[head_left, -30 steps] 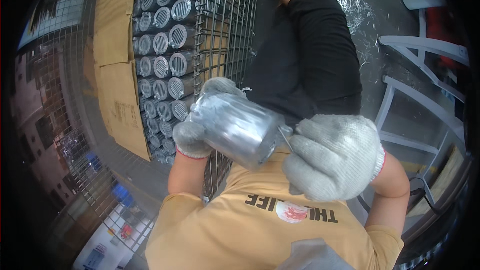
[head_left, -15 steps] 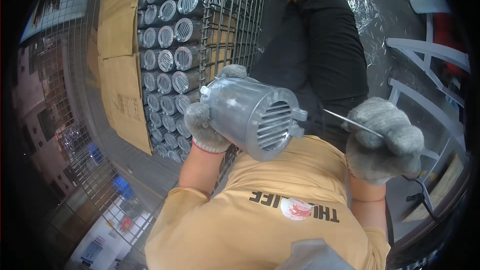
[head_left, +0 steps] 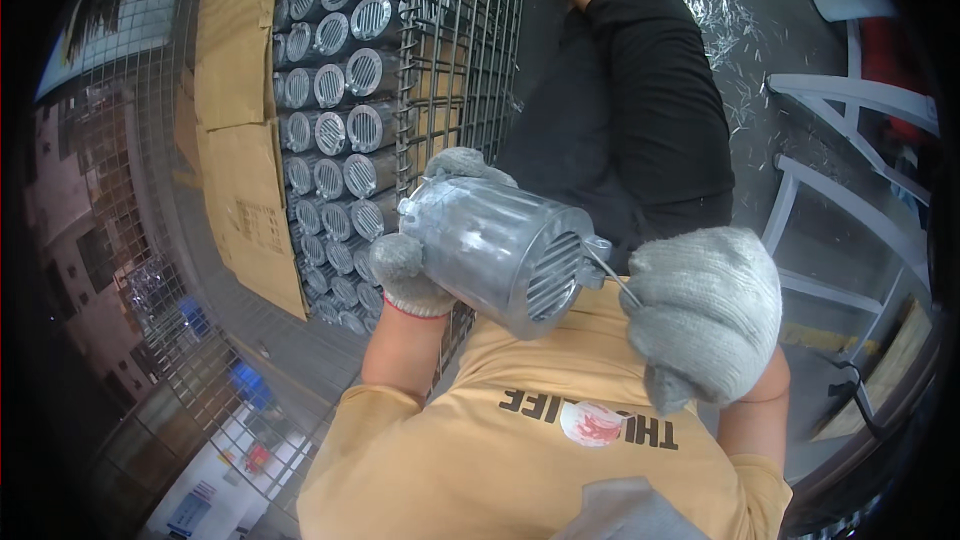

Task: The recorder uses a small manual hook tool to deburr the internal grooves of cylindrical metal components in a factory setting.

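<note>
A grey metal cylinder [head_left: 480, 245] with a slotted round end [head_left: 556, 280] lies tilted in front of my torso. My left hand [head_left: 405, 275], in a grey knit glove, is closed around its far-left end, thumb and fingers on opposite sides. Two small lugs [head_left: 597, 248] stick out from the rim on the slotted side. My right hand [head_left: 705, 315], gloved too, is closed in a fist on a thin metal rod [head_left: 615, 282]. The rod's tip reaches the lugs; whether it sits between them or only touches them I cannot tell. Its other end is hidden in the glove.
To the left, a wire cage [head_left: 465, 40] holds several rows of similar slotted cylinders [head_left: 365, 127], with cardboard [head_left: 240, 195] along their far side. Metal shavings [head_left: 715, 25] litter the floor ahead. Light grey metal frames [head_left: 850, 195] stand at the right.
My right hand has come left with the rod, bringing its tip from clear of the cylinder up to the lugs. The cylinder and my left hand have shifted slightly toward me.
</note>
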Available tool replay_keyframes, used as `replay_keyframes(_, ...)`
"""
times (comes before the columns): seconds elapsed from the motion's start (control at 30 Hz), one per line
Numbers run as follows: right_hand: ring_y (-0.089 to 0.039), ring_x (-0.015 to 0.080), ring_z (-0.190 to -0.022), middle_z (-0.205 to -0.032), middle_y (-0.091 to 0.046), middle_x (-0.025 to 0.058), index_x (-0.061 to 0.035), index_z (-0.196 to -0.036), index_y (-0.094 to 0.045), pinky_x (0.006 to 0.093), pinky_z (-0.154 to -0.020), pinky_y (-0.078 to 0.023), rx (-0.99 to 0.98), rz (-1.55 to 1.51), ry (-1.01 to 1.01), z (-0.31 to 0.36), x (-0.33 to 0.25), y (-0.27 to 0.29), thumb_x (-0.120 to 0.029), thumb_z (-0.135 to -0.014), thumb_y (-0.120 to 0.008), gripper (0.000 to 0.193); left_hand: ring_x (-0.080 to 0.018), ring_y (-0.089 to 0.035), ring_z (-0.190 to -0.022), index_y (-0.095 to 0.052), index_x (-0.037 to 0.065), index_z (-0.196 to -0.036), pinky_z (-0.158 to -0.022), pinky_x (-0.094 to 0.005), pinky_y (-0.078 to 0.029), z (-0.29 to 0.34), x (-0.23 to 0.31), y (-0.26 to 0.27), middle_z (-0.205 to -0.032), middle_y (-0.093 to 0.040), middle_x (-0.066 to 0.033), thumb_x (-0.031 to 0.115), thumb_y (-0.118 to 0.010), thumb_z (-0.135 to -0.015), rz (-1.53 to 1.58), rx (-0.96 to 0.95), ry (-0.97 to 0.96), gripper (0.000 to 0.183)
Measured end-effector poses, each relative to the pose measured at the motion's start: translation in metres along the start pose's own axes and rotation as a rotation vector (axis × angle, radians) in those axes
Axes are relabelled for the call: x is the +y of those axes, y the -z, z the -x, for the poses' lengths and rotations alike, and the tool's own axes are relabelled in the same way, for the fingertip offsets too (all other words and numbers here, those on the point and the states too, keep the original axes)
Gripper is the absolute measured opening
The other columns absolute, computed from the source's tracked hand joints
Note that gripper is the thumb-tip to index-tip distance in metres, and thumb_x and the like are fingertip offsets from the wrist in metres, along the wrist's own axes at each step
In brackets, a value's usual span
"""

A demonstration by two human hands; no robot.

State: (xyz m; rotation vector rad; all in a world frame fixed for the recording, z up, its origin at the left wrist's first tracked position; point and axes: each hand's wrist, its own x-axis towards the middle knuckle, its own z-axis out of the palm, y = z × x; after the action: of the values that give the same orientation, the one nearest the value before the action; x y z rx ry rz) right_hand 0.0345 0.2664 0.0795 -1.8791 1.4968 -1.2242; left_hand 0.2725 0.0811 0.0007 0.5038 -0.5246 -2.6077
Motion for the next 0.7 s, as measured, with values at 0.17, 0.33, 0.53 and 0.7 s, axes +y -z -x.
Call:
replay_keyframes(0.17,-0.072,0.0340,-0.097,-0.109,-0.071,0.0148,-0.0063,-0.104,-0.076,0.0455,-0.082,-0.058,0.030,-0.136,-0.016,-0.013,0.016,-0.004,-0.025,-0.066,-0.075,0.042,-0.0422,-0.064,-0.117,-0.044,0.006,-0.142,-0.095,-0.0548,-0.059,0.001,0.003,-0.004,-0.132,-0.057,-0.0286,0.046,-0.086,-0.076,0.000,-0.003,0.013,0.088)
replay_keyframes(0.33,-0.068,0.0284,-0.075,-0.092,-0.071,0.0158,-0.0011,-0.104,-0.067,0.0362,-0.064,-0.057,0.696,-1.046,-0.344,0.005,0.023,-0.056,-0.034,-0.099,-0.057,0.035,-0.0420,-0.064,-0.116,-0.044,0.004,-0.141,-0.096,-0.0552,-0.059,0.004,-0.003,0.000,-0.129,-0.057,-0.0292,0.051,-0.084,-0.077,0.046,0.018,0.021,0.089)
replay_keyframes(0.53,-0.071,0.0308,-0.073,-0.082,-0.071,0.0179,0.0019,-0.097,-0.068,0.0440,-0.067,-0.060,0.694,-0.952,-0.198,-0.002,0.017,-0.035,-0.030,-0.100,-0.061,0.033,-0.0385,-0.064,-0.117,-0.043,0.002,-0.139,-0.100,-0.0505,-0.057,0.001,0.006,-0.015,-0.130,-0.057,-0.0262,0.049,-0.084,-0.069,0.104,0.080,0.019,0.094)
replay_keyframes(0.7,-0.073,0.0315,-0.089,-0.103,-0.073,0.0142,-0.0034,-0.109,-0.074,0.0422,-0.073,-0.057,0.189,-0.353,-0.005,0.009,0.022,-0.020,-0.007,-0.073,-0.072,0.036,-0.0386,-0.064,-0.116,-0.044,0.003,-0.139,-0.096,-0.0518,-0.059,0.002,0.000,-0.006,-0.128,-0.059,-0.0274,0.055,-0.085,-0.074,0.016,0.055,0.005,0.094)
